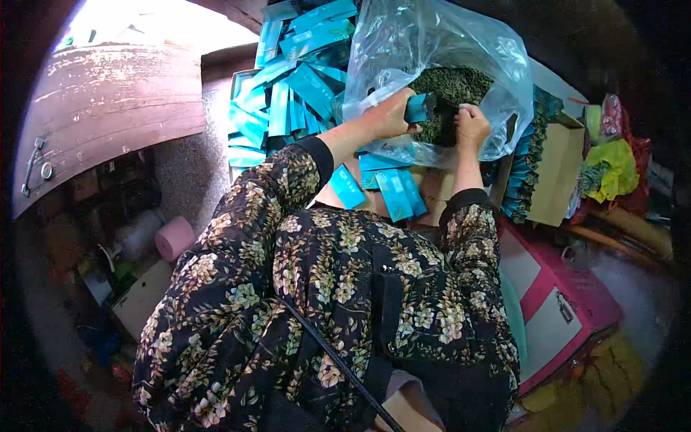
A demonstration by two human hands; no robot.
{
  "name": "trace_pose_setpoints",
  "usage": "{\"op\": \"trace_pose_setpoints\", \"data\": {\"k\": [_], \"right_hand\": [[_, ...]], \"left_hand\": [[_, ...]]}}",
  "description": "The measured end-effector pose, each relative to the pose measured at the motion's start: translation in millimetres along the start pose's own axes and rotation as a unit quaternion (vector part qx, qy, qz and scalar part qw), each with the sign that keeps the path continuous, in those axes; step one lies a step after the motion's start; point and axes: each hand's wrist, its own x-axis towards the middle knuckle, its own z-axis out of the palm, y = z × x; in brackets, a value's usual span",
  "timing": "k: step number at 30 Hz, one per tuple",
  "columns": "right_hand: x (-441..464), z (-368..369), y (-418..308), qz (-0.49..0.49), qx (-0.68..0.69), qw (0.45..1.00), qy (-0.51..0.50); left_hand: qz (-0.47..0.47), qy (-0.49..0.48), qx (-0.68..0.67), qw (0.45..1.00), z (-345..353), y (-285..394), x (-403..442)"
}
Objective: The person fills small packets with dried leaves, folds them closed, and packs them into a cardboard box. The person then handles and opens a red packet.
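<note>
At one o'clock, a blue packet [415, 108] is seemingly being steadied beside green leaves [455, 83], pinched by the left hand [391, 114]; on the right hand [472, 127], fingers are bunched, contents unclear. Steadiness seems called for.

Blue packet [417, 109], green leaves [457, 83] in bag [509, 81]

Head cam looks fwd/dn at nearby hands [392, 115] [472, 129].

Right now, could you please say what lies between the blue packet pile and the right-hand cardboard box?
The head view shows a clear plastic bag of green leafy material, with the left hand and right hand at its opening, between them.
</note>
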Motion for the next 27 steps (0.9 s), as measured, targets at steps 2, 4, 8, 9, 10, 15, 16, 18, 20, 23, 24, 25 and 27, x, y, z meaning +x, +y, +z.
{"op": "trace_pose_setpoints", "data": {"k": [2, 4, 8, 9, 10, 15, 16, 18, 20, 23, 24, 25, 27], "right_hand": [[0, 2, 1, -0.027, 0.049, 0.998, 0.005], [2, 0, 3, -0.042, 0.074, 0.996, 0.01], [1, -11, -6, -0.192, 0.083, 0.977, 0.033], [1, -14, -8, -0.208, 0.071, 0.975, 0.039], [1, -18, -11, -0.224, 0.059, 0.972, 0.045], [-7, -36, -39, -0.232, 0.099, 0.966, 0.055], [-8, -39, -40, -0.233, 0.099, 0.966, 0.057], [-10, -44, -43, -0.245, 0.115, 0.962, 0.041], [-14, -49, -44, -0.251, 0.122, 0.96, 0.033], [-18, -59, -48, -0.299, 0.102, 0.948, 0.026], [-19, -62, -49, -0.302, 0.101, 0.947, 0.026], [-21, -64, -50, -0.301, 0.109, 0.947, 0.016], [-27, -68, -55, -0.297, 0.125, 0.947, -0.003]], "left_hand": [[-0.004, -0.007, 0.009, 1.0, 0, 0, 0], [-0.005, -0.002, 0.015, 1.0, 1, 1, -1], [-0.019, -0.023, 0.01, 1.0, -2, 5, 1], [-0.027, -0.035, 0.006, 0.999, -3, 5, 1], [-0.026, -0.035, 0.006, 0.999, -4, 7, 1], [-0.011, -0.017, 0.024, 1.0, -5, 11, 3], [-0.02, -0.018, 0.027, 0.999, -6, 13, 4], [-0.029, -0.019, 0.029, 0.999, -7, 16, 4], [-0.024, -0.021, 0.033, 0.999, -9, 18, 6], [-0.025, -0.024, 0.042, 0.999, -7, 15, 8], [-0.027, -0.026, 0.05, 0.998, -7, 15, 9], [-0.031, -0.029, 0.059, 0.997, -6, 13, 10], [-0.023, -0.027, 0.068, 0.997, -5, 8, 11]]}}
